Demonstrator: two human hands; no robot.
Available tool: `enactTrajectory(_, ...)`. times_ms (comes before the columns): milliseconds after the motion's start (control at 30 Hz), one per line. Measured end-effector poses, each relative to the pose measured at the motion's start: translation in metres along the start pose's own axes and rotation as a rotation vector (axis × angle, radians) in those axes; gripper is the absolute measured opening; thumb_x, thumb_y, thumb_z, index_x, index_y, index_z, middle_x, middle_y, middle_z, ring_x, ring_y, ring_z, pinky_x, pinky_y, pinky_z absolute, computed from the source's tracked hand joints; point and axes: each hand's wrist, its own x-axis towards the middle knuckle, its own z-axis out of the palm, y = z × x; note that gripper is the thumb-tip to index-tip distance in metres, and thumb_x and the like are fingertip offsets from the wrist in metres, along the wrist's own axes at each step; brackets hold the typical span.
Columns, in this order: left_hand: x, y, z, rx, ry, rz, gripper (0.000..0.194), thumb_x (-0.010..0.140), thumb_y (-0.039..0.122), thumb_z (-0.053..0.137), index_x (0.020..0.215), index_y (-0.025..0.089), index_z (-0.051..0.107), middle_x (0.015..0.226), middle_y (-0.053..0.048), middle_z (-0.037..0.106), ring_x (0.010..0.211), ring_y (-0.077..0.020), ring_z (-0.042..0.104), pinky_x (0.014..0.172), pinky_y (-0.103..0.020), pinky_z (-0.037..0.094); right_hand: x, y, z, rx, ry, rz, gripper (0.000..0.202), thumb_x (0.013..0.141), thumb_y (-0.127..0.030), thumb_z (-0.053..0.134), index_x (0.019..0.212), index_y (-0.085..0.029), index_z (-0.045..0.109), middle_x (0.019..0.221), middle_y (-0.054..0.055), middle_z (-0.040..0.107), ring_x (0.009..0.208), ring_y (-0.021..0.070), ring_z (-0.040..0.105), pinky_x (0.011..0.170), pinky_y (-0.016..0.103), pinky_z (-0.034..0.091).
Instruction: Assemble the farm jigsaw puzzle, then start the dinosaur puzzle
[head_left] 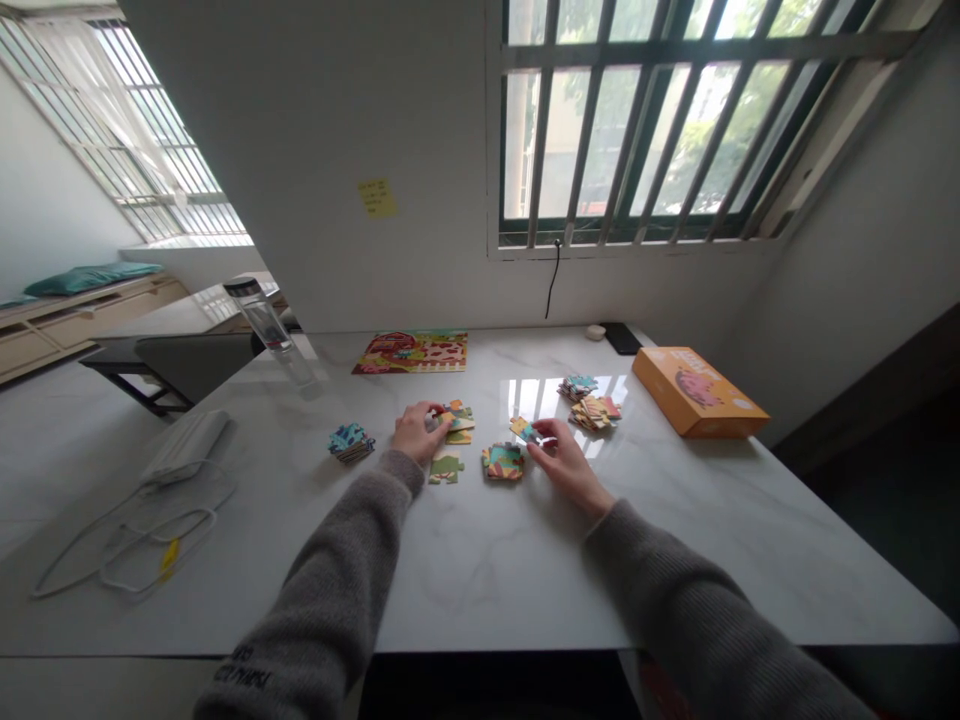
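Note:
Between finger and thumb of my right hand (564,460) is a blue and yellow jigsaw puzzle piece (524,430), held above the table. My left hand (418,433) is closed at the edge of some yellow-green jigsaw pieces (460,424), its fingertips on one of them. A single green piece (445,468) lies just below these. Between the hands sits a small stack of teal and brown pieces (502,462). Farther left is a stack of blue pieces (350,442). Two more stacks stand to the right, one of yellow-red pieces (595,413), one of light blue pieces (577,387).
On the white marbled table (480,590), an orange box (699,392) stands right, near a black phone (621,338). A farm picture board (412,352) lies at the back. Left are a glass bottle (262,318) and a white power strip with cord (187,446).

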Motion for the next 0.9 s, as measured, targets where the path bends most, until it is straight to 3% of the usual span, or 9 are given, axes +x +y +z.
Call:
enactTrajectory(167, -0.009, 0.015, -0.008, 0.038, -0.025, 0.126, 0.018, 0.083, 0.031, 0.068, 0.099, 0.024, 0.067, 0.125, -0.007, 0.066, 0.118, -0.0293, 0.055, 0.102, -0.047, 0.041, 0.003, -0.003, 0.006, -0.073, -0.005, -0.117, 0.028, 0.084, -0.028, 0.064, 0.110, -0.021, 0.058, 0.110, 0.010, 0.058, 0.102, 0.0244, 0.059, 0.083, 0.040, 0.055)
enactTrajectory(233, -0.015, 0.030, -0.013, -0.054, -0.024, 0.261, 0.020, 0.086, 0.030, 0.065, 0.104, 0.023, 0.065, 0.126, -0.007, 0.065, 0.119, -0.0268, 0.056, 0.105, -0.046, 0.040, 0.003, -0.010, 0.007, -0.108, -0.028, -0.229, 0.030, 0.083, -0.023, 0.064, 0.113, -0.022, 0.059, 0.113, 0.010, 0.057, 0.106, 0.0253, 0.057, 0.090, 0.043, 0.053)
enactTrajectory(367, -0.027, 0.061, -0.019, -0.172, -0.176, 0.529, 0.032, 0.083, 0.034, 0.071, 0.112, 0.025, 0.063, 0.132, -0.007, 0.063, 0.124, -0.0266, 0.054, 0.111, -0.045, 0.038, 0.001, -0.027, 0.009, -0.173, -0.143, -0.424, 0.037, 0.084, -0.015, 0.063, 0.120, -0.024, 0.057, 0.121, 0.011, 0.054, 0.116, 0.0271, 0.053, 0.100, 0.048, 0.049)
enactTrajectory(500, -0.033, 0.073, -0.021, -0.205, -0.252, 0.548, 0.018, 0.082, 0.027, 0.070, 0.099, 0.026, 0.065, 0.125, -0.005, 0.066, 0.120, -0.0256, 0.058, 0.108, -0.045, 0.040, -0.002, -0.037, 0.011, -0.180, -0.221, -0.440, 0.038, 0.087, -0.016, 0.063, 0.124, -0.025, 0.055, 0.123, 0.011, 0.055, 0.118, 0.0270, 0.053, 0.101, 0.047, 0.049)
enactTrajectory(667, -0.029, 0.059, -0.021, -0.254, -0.251, 0.510, 0.012, 0.080, 0.030, 0.071, 0.090, 0.024, 0.067, 0.113, -0.007, 0.069, 0.111, -0.0258, 0.062, 0.106, -0.046, 0.043, -0.003, -0.040, 0.011, -0.144, -0.228, -0.382, 0.045, 0.086, -0.018, 0.065, 0.129, -0.026, 0.053, 0.124, 0.011, 0.055, 0.119, 0.0274, 0.054, 0.102, 0.047, 0.048)
enactTrajectory(767, -0.023, 0.037, -0.019, -0.241, -0.150, 0.437, 0.009, 0.080, 0.027, 0.071, 0.087, 0.023, 0.067, 0.111, -0.008, 0.069, 0.109, -0.0254, 0.061, 0.102, -0.044, 0.046, -0.004, -0.038, 0.006, -0.184, -0.186, -0.350, 0.042, 0.087, -0.018, 0.062, 0.127, -0.025, 0.054, 0.122, 0.011, 0.055, 0.118, 0.0274, 0.053, 0.102, 0.047, 0.047)
enactTrajectory(900, -0.014, 0.006, -0.013, -0.193, -0.007, 0.246, 0.008, 0.082, 0.027, 0.070, 0.089, 0.023, 0.067, 0.112, -0.007, 0.070, 0.108, -0.0260, 0.060, 0.100, -0.046, 0.046, -0.007, -0.036, -0.003, -0.313, -0.272, -0.345, 0.027, 0.087, -0.020, 0.064, 0.114, -0.023, 0.062, 0.109, 0.010, 0.059, 0.108, 0.0278, 0.052, 0.096, 0.047, 0.049)
